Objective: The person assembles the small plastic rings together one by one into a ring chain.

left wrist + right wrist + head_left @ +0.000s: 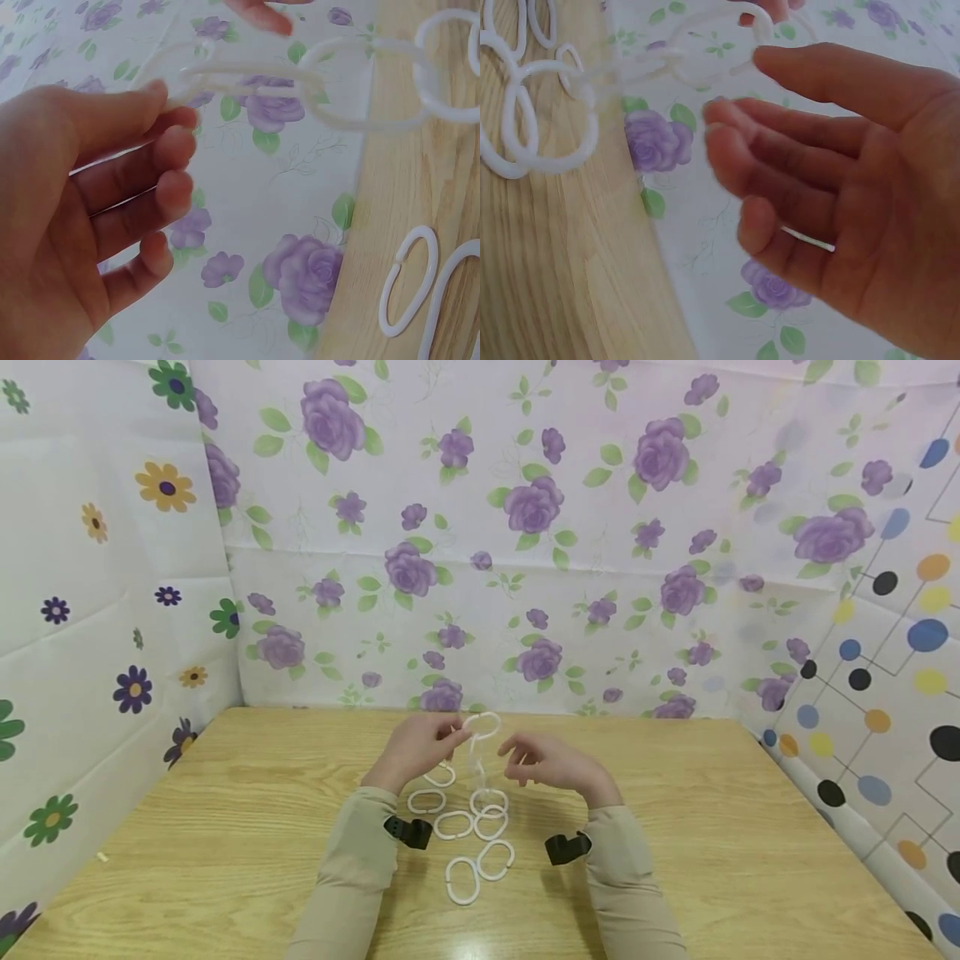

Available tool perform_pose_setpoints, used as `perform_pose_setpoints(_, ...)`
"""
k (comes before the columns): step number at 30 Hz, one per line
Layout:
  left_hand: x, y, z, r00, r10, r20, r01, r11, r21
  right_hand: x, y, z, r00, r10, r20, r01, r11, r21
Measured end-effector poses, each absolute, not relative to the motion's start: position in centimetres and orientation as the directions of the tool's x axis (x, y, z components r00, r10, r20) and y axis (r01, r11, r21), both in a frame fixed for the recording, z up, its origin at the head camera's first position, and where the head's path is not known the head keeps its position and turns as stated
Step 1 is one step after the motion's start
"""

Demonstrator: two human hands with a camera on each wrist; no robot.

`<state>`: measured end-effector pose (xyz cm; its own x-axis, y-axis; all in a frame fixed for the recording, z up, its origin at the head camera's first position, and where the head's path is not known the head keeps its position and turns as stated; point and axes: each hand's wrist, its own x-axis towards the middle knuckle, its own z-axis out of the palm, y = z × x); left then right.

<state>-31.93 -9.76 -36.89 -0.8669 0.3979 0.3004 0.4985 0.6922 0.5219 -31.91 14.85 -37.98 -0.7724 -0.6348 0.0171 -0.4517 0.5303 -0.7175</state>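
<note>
My left hand (420, 745) pinches a white plastic chain link (483, 714) between thumb and fingertips, above the back of the table. From that link a chain of white links (551, 166) hangs down, its lower links lying on the table. Motion blurs the hanging part. Beside the chain, on its right, my right hand (553, 766) is raised with loosely bent fingers and holds nothing. In the right wrist view its thumb appears close to a blurred link (697, 79); whether they touch, I cannot tell.
Several more white links lie on the wooden table (675, 860), among them one at the left (426, 811) and one nearest the front (462, 904). A small pale bit (102, 857) lies by the left edge. Patterned cloth (480, 527) walls the back and sides.
</note>
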Motion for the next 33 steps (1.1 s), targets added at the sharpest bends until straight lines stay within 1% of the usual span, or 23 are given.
perform_pose_setpoints(4, -32.1, -9.6, -37.0, -0.877, 0.352, 0.327, 0.479, 0.698, 0.533, -31.5, 14.2, -38.3, -0.713, -0.682, -0.161, -0.439, 0.614, -0.656)
perform_pose_setpoints(7, -32.1, -9.6, -37.0, -0.882, 0.339, 0.328, 0.470, 0.695, 0.544, -31.2, 13.3, -38.8, -0.680, -0.672, -0.294, -0.418, 0.684, -0.598)
perform_pose_setpoints(9, -32.0, -9.7, -36.9, -0.884, 0.335, 0.325, 0.465, 0.694, 0.549, -31.0, 12.6, -39.1, -0.682, -0.644, -0.346, -0.409, 0.729, -0.549)
perform_pose_setpoints(12, -32.0, -9.8, -36.9, -0.886, 0.334, 0.322, 0.462, 0.694, 0.552, -30.6, 11.7, -39.5, -0.703, -0.597, -0.386, -0.409, 0.784, -0.467)
perform_pose_setpoints(16, -31.9, -10.0, -36.8, -0.882, 0.357, 0.309, 0.471, 0.689, 0.551, -30.2, 10.6, -39.8, -0.727, -0.569, -0.385, -0.432, 0.814, -0.388)
perform_pose_setpoints(20, -32.0, -10.1, -36.9, -0.870, 0.399, 0.290, 0.493, 0.676, 0.548, -30.0, 9.9, -39.9, -0.753, -0.556, -0.352, -0.449, 0.825, -0.343)
perform_pose_setpoints(23, -32.0, -10.1, -37.0, -0.864, 0.418, 0.281, 0.502, 0.668, 0.549, -30.0, 9.7, -40.1, -0.770, -0.549, -0.327, -0.453, 0.830, -0.326)
perform_pose_setpoints(29, -32.1, -10.2, -37.1, -0.859, 0.433, 0.274, 0.509, 0.664, 0.548, -30.2, 10.1, -40.5, -0.833, -0.493, -0.251, -0.409, 0.854, -0.321)
perform_pose_setpoints(31, -32.1, -10.2, -37.1, -0.858, 0.435, 0.273, 0.510, 0.665, 0.545, -30.2, 10.3, -40.4, -0.840, -0.485, -0.242, -0.400, 0.856, -0.329)
perform_pose_setpoints(33, -32.2, -10.2, -37.1, -0.858, 0.437, 0.270, 0.511, 0.668, 0.542, -30.3, 10.5, -40.4, -0.835, -0.496, -0.238, -0.413, 0.850, -0.326)
